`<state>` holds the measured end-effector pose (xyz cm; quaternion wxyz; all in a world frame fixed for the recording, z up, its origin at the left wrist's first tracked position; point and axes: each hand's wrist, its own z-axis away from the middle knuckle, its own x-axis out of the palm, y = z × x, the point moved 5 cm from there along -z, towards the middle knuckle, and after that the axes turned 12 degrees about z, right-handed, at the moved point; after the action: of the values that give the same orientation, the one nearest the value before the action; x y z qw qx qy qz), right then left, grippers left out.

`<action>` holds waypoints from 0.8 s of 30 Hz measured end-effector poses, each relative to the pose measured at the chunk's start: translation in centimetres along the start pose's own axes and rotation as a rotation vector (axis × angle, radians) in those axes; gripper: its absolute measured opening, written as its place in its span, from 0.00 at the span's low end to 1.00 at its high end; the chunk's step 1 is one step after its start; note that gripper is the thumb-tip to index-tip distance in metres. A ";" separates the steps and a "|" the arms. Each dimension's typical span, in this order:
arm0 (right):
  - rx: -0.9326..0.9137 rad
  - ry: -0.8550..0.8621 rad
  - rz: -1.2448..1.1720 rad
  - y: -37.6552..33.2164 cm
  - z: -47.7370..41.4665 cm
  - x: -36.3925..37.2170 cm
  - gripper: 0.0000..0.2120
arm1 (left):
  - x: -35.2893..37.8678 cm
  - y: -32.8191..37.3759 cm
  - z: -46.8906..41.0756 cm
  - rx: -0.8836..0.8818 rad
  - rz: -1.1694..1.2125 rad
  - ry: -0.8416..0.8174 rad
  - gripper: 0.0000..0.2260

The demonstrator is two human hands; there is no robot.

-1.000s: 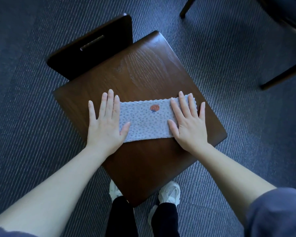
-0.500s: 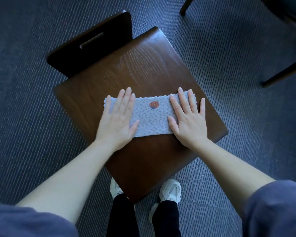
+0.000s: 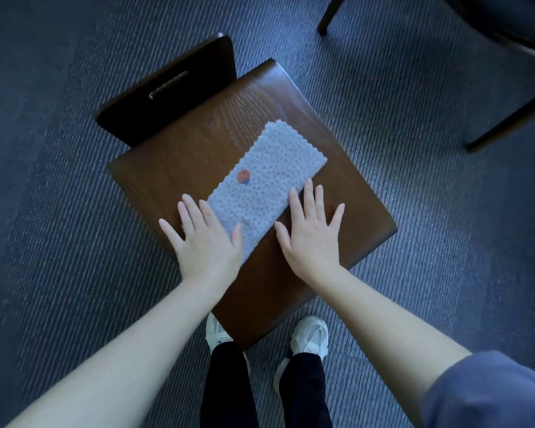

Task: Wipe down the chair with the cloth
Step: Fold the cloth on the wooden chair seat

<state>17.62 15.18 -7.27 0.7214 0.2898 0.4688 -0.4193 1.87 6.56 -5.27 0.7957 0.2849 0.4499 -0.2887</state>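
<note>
A dark brown wooden chair (image 3: 173, 180) stands below me, its backrest at the upper left. On the seat lies a folded pale dotted cloth (image 3: 269, 177) with a small red mark, lying diagonally from the near left to the far right. My left hand (image 3: 204, 242) lies flat with spread fingers on the cloth's near left end. My right hand (image 3: 312, 233) lies flat on the seat, its fingertips touching the cloth's right edge.
Dark ribbed carpet (image 3: 59, 242) surrounds the chair. My white shoes (image 3: 309, 335) stand at the seat's near corner. Legs of another chair (image 3: 507, 118) reach in at the upper right.
The cloth has turned from lying across the seat to lying diagonally, its right end swung away from me. Both hands have slid toward me, and the right one has come mostly off the cloth.
</note>
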 end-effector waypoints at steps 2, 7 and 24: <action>0.028 0.014 -0.005 0.1 -0.7 -0.5 0.33 | -1.8 0.0 0.2 0.164 -0.062 0.038 0.27; -0.032 0.080 0.095 0.6 -2.3 -1.1 0.34 | -2.9 0.8 -2.6 0.581 -0.159 0.033 0.28; -0.115 0.189 0.147 0.6 -7.7 -2.0 0.34 | 0.8 3.3 -5.4 0.499 -0.089 0.137 0.31</action>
<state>14.41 22.35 -8.40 0.7183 0.3199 0.5353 -0.3086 1.60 12.43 -7.66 0.6548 0.4712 0.4297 -0.4056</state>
